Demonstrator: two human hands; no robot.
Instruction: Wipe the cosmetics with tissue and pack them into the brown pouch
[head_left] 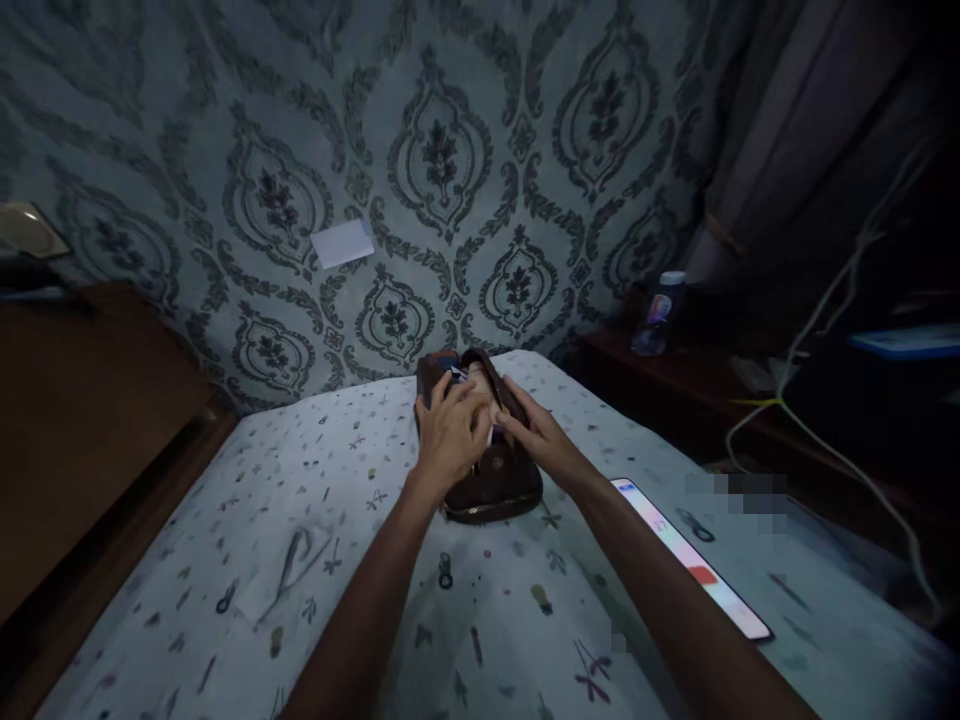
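A dark brown bag lies on the patterned bed sheet, its top unzipped and a light lining showing. My left hand rests over the left side of the opening, fingers bent and partly inside. Along the right edge of the opening, my right hand has its thumb and fingers closed on the bag's side. Small items show inside near my left fingertips, too small to name. Whether my left fingers hold anything is hidden.
A lit phone lies by my right forearm. A bottle stands on a dark red table at the right, near white cables. Brown furniture borders the bed's left side.
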